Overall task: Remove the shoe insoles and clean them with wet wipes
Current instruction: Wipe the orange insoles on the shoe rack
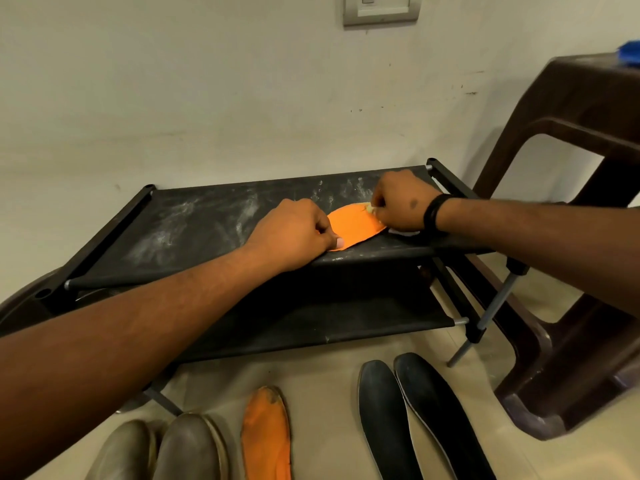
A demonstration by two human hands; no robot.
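Insole [353, 225] pinned under my left hand [294, 233]; right hand [401, 202] pinches the wipe [371, 210], scrubbing (three insoles on the floor wait).

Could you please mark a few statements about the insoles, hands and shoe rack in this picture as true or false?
1. An orange insole lies on the top shelf of the black shoe rack. True.
2. The right hand is empty and lifted clear of the insole. False: it grips a wipe against the insole.
3. The left hand holds down the insole's near end. True.
4. Two dark insoles lie on the floor. True.
5. The second orange insole sits on the rack's lower shelf. False: it lies on the floor beside the shoes.
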